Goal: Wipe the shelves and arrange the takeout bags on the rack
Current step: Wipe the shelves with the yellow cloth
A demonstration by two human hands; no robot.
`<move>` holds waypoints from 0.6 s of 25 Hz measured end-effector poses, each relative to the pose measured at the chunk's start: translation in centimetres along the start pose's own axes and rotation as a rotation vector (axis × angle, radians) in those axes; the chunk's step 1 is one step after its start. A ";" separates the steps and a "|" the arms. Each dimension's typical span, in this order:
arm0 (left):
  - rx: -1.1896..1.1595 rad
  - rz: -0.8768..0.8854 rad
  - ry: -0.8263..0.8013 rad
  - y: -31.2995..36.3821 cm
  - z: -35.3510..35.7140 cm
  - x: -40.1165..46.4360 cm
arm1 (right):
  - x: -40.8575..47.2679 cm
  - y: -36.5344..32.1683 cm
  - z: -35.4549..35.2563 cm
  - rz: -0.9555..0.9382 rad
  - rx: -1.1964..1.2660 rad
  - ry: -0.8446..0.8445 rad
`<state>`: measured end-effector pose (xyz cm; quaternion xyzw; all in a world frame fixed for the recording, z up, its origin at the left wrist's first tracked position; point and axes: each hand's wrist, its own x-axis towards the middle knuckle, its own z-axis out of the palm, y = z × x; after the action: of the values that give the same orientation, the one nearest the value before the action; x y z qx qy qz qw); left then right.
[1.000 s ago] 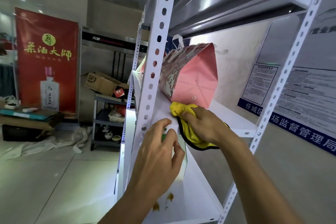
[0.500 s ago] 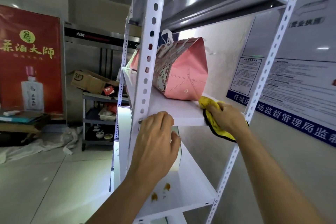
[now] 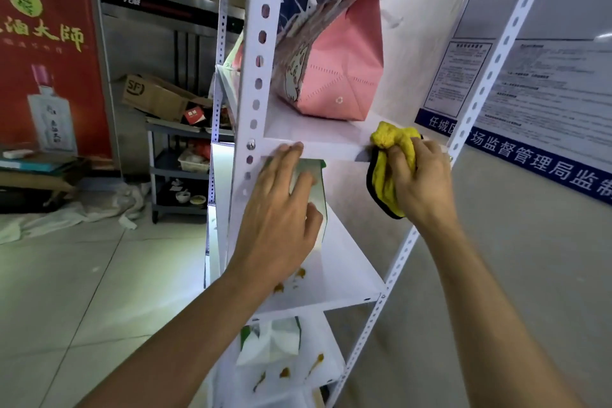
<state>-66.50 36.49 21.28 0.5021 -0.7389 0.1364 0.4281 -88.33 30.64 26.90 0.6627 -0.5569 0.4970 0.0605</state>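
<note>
A white metal rack (image 3: 256, 53) stands in front of me. On its upper shelf (image 3: 311, 136) a pink takeout bag (image 3: 334, 63) lies tilted on its side. My right hand (image 3: 422, 180) grips a bunched yellow cloth (image 3: 392, 156) at the front right corner of that shelf. My left hand (image 3: 281, 215) rests with straight fingers on the shelf's front edge, in front of a white and green bag (image 3: 314, 182) on the shelf below. Another white and green bag (image 3: 271, 341) lies on a lower shelf.
Brown stains (image 3: 299, 275) mark the middle shelf (image 3: 344, 278) and more stains (image 3: 284, 373) mark the shelf under it. A wall with printed notices (image 3: 543, 83) is at the right. A cart (image 3: 178, 169) with a cardboard box (image 3: 155, 98) and a red banner (image 3: 46, 53) stand at the left.
My right hand has slid the yellow cloth rightward along the upper shelf to its front right corner. My left hand has stayed at the shelf's front edge.
</note>
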 end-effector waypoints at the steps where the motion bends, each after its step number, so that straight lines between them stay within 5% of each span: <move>1: -0.006 -0.004 -0.003 -0.2 0.6 -1.0 | -1.3 0.3 0.3 0.000 0.090 0.027; 5: -0.030 -0.083 -0.102 -1.4 3.6 -6.4 | -7.1 3.1 4.3 0.120 0.327 0.051; 10: 0.023 -0.258 -0.277 -2.0 8.7 -12.3 | -11.7 9.2 11.0 0.268 0.398 -0.181; 15: 0.098 -0.388 -0.427 -2.2 13.7 -15.5 | -12.2 13.6 15.8 0.204 0.317 -0.423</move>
<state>-69.37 36.49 0.70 0.6716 -0.6949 -0.0215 0.2561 -88.43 23.88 3.74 0.6936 -0.5361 0.4320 -0.2119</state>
